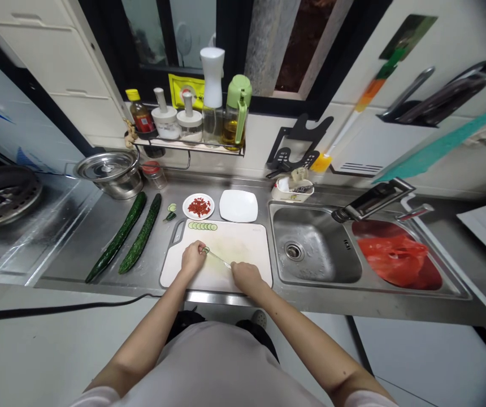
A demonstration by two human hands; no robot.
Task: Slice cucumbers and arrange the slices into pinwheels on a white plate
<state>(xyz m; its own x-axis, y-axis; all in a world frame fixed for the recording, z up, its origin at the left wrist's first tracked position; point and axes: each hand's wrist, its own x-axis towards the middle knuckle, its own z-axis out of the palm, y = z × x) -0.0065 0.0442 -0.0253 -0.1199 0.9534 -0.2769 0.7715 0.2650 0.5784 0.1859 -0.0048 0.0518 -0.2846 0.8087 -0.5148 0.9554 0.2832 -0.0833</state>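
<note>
My right hand [246, 278] is closed round the handle of a knife [218, 258], whose blade points left over the white cutting board [243, 243]. At the blade's tip, my left hand [192, 258] pinches a small piece of cucumber [205, 250]; most of it is hidden by the fingers. A row of thin cucumber slices [202, 226] lies along the board's far edge. Behind the board stand a small plate of chopped red pieces [199, 207] and a white square plate [238, 206]. Cucumber ends [170, 212] lie on the steel left of them.
Two whole cucumbers [141, 243] lie on the counter to the left, near a lidded steel pot [113, 172] and a red-lidded jar [153, 174]. A sink [317, 243] borders the board's right; a red plastic bag [395, 260] fills the second basin. Seasoning bottles stand on a wall rack [192, 145].
</note>
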